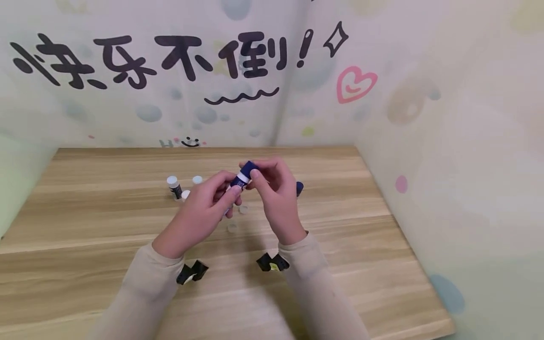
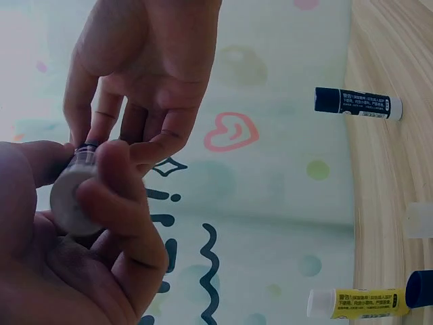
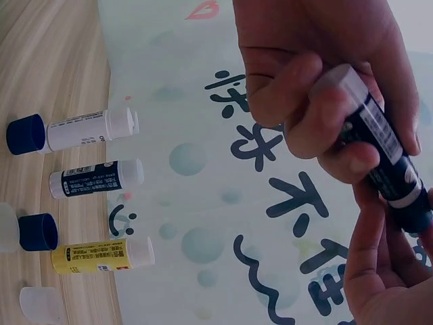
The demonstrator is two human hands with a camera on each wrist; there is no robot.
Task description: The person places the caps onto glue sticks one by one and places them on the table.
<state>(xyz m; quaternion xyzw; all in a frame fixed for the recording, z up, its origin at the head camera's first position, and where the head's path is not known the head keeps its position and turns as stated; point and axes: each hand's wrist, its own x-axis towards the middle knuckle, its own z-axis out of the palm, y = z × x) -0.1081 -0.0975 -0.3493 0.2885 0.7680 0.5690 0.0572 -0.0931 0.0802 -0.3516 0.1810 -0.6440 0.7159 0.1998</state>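
Between my hands, tilted over the table, is a dark navy glue stick (image 1: 240,181), also seen in the right wrist view. My left hand (image 1: 199,208) grips it round the body; its whitish base (image 2: 71,203) faces the left wrist camera. My right hand (image 1: 278,198) pinches the navy cap (image 1: 249,168) at the upper end, and a white band shows just below that cap. The cap's fit on the stick is hard to make out. In the right wrist view, my left fingers (image 3: 325,112) curl round the lower body, while my right hand (image 3: 385,277) is at the cap.
On the table stand uncapped glue sticks: one white (image 3: 80,130), one navy (image 3: 95,179), one yellow (image 3: 101,256). Loose navy caps (image 3: 37,232) and translucent caps (image 3: 40,305) lie near them. Another navy-capped glue stick (image 2: 358,103) stands on the right. A wall with printed writing (image 1: 182,52) borders the table.
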